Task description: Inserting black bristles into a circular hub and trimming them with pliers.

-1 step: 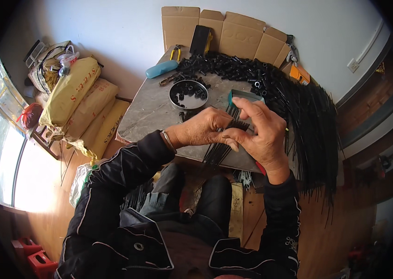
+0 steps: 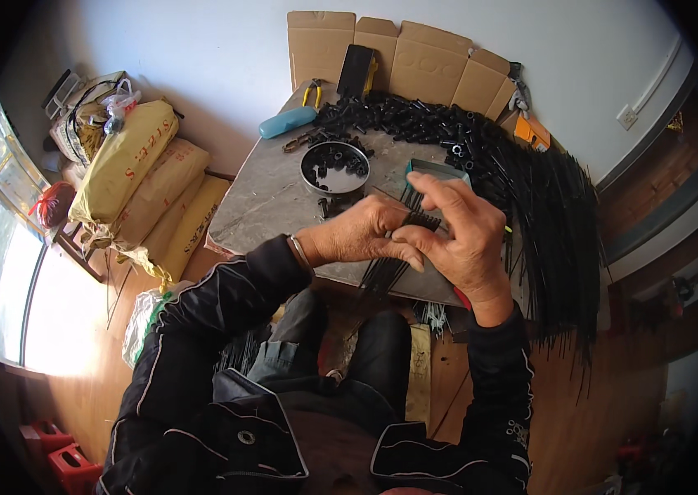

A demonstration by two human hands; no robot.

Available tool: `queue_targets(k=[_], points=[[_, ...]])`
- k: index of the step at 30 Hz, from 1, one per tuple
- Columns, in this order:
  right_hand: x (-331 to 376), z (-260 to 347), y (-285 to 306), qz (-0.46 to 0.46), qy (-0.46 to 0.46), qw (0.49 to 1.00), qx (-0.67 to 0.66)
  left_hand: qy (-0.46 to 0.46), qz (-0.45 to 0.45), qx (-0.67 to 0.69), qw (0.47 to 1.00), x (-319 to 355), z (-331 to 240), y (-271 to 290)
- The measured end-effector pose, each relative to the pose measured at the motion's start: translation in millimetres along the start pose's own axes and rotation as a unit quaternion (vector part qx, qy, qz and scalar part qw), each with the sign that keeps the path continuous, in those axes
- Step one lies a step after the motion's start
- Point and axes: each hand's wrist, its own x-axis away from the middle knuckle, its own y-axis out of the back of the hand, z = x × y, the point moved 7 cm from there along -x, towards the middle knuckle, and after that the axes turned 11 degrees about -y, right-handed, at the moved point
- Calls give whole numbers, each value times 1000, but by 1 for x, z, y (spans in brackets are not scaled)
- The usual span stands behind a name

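Observation:
Above the front of the grey table (image 2: 258, 206), my left hand (image 2: 353, 231) is closed around a bunch of thin black strips (image 2: 385, 274), whose ends hang down below it. My right hand (image 2: 468, 235) meets it from the right. Its thumb lies by my left fingertips, and its index finger is bent over the top of the bunch. Between the hands shows a dark, ridged row (image 2: 423, 220) at the bunch. Just behind my right fingers sits a shallow teal tray (image 2: 440, 167). A round metal tin (image 2: 303, 172) with small black parts stands beyond my left hand.
A heap of short black tubes (image 2: 415, 115) covers the table's back. Long black strips (image 2: 559, 247) hang over its right edge. Yellow-handled pliers (image 2: 312, 92), a light-blue case (image 2: 287, 122) and upright cardboard (image 2: 431, 62) stand behind. Stacked yellow sacks (image 2: 130, 165) lie at left.
My hands have shifted very slightly around the bunch. Everything else stays in place.

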Motion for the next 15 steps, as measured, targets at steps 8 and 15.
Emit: queue_targets(k=[8, 15], points=[[1, -5, -11, 33, -66, 997, -34, -25, 75, -254, 964, 46, 29, -58], [-7, -22, -4, 61, -158, 966, -196, -5, 87, -195, 977, 70, 68, -71]])
